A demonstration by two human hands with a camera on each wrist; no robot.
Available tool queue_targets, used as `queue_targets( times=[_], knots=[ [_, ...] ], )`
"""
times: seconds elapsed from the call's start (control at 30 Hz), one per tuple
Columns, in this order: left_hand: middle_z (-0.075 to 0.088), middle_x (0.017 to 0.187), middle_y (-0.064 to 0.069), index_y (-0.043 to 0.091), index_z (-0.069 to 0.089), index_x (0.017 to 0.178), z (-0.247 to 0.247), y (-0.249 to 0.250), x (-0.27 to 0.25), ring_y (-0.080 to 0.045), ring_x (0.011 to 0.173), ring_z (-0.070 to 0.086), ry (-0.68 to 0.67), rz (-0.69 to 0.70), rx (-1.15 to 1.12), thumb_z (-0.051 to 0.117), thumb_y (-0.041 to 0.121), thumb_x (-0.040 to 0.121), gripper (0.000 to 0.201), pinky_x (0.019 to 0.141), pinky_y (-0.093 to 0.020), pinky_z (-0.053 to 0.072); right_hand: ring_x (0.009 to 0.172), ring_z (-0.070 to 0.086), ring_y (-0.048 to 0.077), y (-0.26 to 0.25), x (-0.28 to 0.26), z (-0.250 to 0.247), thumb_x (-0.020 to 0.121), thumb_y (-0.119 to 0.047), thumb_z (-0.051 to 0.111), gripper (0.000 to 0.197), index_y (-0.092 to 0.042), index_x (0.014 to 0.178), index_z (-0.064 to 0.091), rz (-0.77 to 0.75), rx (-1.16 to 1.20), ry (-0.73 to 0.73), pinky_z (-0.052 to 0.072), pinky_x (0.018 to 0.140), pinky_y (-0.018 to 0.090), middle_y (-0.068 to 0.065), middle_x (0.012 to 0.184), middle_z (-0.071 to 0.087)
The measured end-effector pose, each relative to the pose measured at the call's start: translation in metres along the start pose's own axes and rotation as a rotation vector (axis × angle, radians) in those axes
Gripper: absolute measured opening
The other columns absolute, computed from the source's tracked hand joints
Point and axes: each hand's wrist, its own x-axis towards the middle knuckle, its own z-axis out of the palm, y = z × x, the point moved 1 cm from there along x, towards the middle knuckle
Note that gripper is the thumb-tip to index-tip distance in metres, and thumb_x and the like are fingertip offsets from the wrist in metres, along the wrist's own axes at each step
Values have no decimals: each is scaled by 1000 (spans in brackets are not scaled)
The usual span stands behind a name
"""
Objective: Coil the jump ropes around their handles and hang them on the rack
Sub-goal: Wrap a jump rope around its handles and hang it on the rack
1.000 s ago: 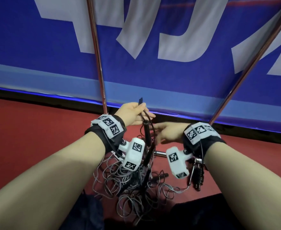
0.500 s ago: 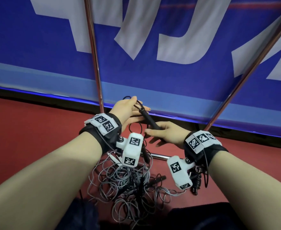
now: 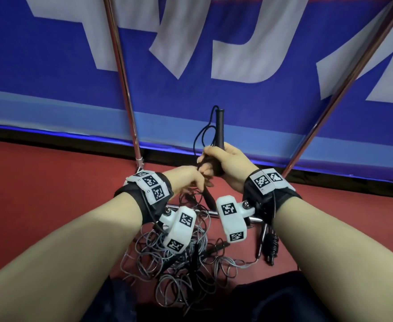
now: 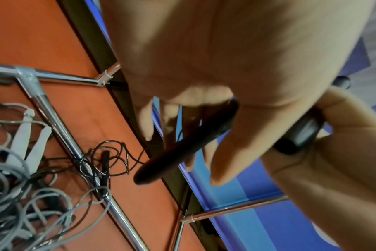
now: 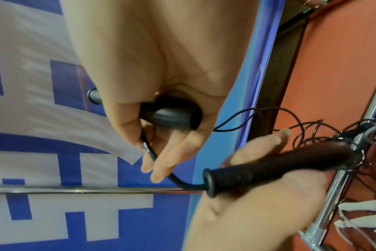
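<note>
Right hand (image 3: pixel 228 163) fisted round upright black handle (image 3: pixel 219 126), axis twelve-to-six. Left hand (image 3: pixel 188 180), at eight o'clock, touching, grips second handle (image 5: pixel 275 159); black rope (image 3: pixel 202 135) loose between.

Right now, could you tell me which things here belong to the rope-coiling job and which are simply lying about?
In use:
- black handle gripped by the right hand
- second black handle held by the left hand
- thin black rope
- chrome rack

Lying about:
- grey rope tangle
- blue banner
</note>
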Motion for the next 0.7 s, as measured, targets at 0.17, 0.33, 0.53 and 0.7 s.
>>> queue_targets(
  times=[0.17,0.33,0.53,0.7],
  knots=[
    [64,90,-2,8,68,94,-11,-21,12,-15,89,57,-78,71,284,65,4,84,11,85,-24,46,52,60,16,-13,-1,0,98,-13,48,10,-8,90,50,-21,116,0,51,52,22,6,71,67],
    [71,78,-2,9,59,91,-17,-22,14,-3,73,69,-18,60,-44,54,21,96,14,68,-17,55,70,68,17,-4,4,-13,97,-17,54,13,-6,102,58,1,-86,65,52,62,25,9,91,73],
    [68,86,-13,1,58,100,-20,-7,10,-16,69,70,139,178,-377,53,28,96,27,62,-23,58,89,62,33,23,-1,-15,94,-34,58,35,-2,109,64,241,-352,-66,53,79,42,19,100,64],
    [69,104,-20,-8,58,111,-21,-5,14,-24,88,71,195,213,-402,60,29,92,41,75,-29,59,90,70,36,16,-11,-4,81,-53,57,63,-10,129,56,332,-155,-254,60,70,38,16,120,64]
  ],
)
